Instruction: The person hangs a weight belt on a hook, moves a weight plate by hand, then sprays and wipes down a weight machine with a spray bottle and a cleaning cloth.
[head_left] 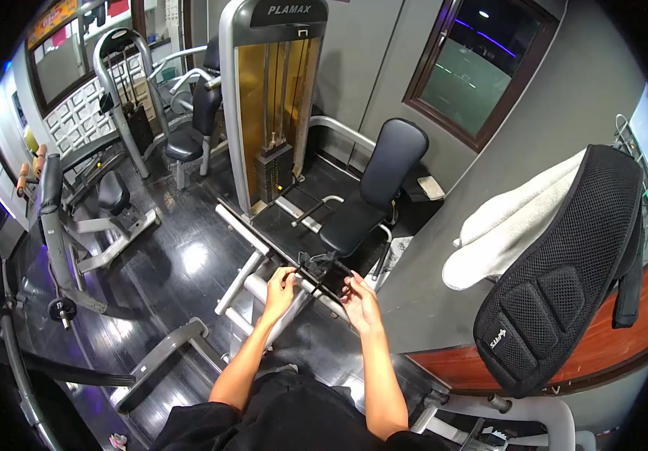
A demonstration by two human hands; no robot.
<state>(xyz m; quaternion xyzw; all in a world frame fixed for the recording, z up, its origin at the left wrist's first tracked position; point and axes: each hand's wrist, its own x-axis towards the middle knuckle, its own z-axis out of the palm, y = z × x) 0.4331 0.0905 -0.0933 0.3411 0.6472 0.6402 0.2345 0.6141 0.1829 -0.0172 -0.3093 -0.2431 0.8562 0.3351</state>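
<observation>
Item: strap (319, 267). Black, soft, small. A bunched, crumpled mass is seen at its top; thin dark bands are stretched out below it towards both hands. Material and any buckle cannot be told at this size.

Location: held in the air between the two hands, in front of the person's chest, above the pale frame bars of the machine (273, 113), just below the seat (354, 222).

Left hand (280, 284): fingers are curled shut on the strap's left end, thumb side up.

Right hand (359, 299): fingertips are pinched shut on the strap's right end, palm turned inward.

Nearby: a black mesh belt (564, 270) is draped over a ledge (617, 338) to the right, well apart from the hands; a white towel (508, 229) is lying partly under it.
</observation>
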